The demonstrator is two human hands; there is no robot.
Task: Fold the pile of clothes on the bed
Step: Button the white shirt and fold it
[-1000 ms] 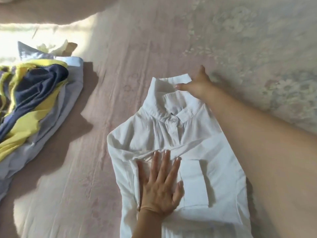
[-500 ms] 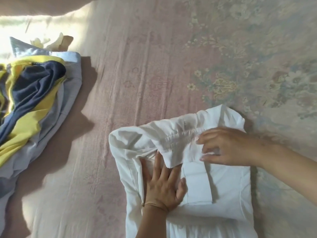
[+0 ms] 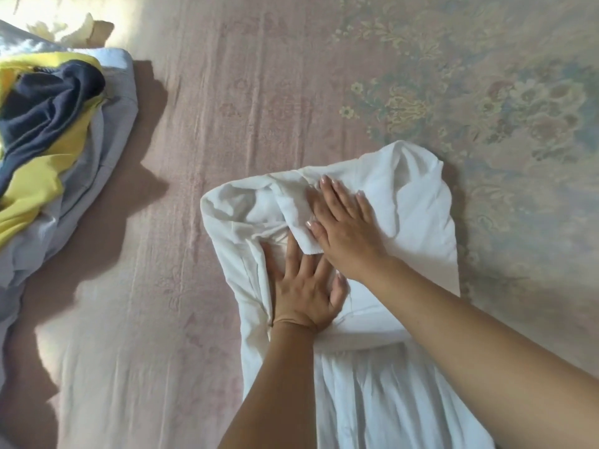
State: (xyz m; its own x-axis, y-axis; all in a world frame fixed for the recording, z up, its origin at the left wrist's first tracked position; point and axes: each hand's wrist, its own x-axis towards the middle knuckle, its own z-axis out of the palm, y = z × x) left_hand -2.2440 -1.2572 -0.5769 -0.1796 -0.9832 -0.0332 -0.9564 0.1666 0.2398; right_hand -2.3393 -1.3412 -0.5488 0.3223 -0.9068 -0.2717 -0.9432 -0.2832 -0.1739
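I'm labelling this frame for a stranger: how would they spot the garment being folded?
On the pink bedspread, look right of the clothes pile. The white shirt lies under both flat hands, left hand and right hand. It alone is plain white and partly folded.

Soft daylight from upper left (overexposed there), hard shadows, slight blur

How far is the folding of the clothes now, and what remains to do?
Nothing looks finished yet. In hand: the white shirt has its top part folded down toward the person; the right hand lies flat on the fold and the left hand presses the middle. Its lower part is unfolded. Left: the pile of clothes at the left of the bed, loose and unfolded.
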